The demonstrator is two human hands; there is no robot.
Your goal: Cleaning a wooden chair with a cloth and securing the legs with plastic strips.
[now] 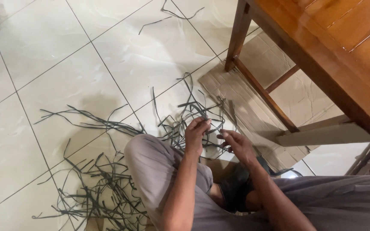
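I sit on a tiled floor with my knees bent. My left hand (197,136) is raised in front of my knee, its fingers pinched on a thin dark strip (202,114) from a tangle of strips (180,122). My right hand (235,143) is just beside it, fingers curled on the same bundle of strips. A dark lump (236,184) sits in my lap under my right forearm; what it is cannot be told.
More dark strips (95,188) litter the floor at lower left and further left (82,117). A wooden table (335,47) stands at the right with its leg (237,36) on flattened cardboard (253,102). A pale board (322,136) lies under the table.
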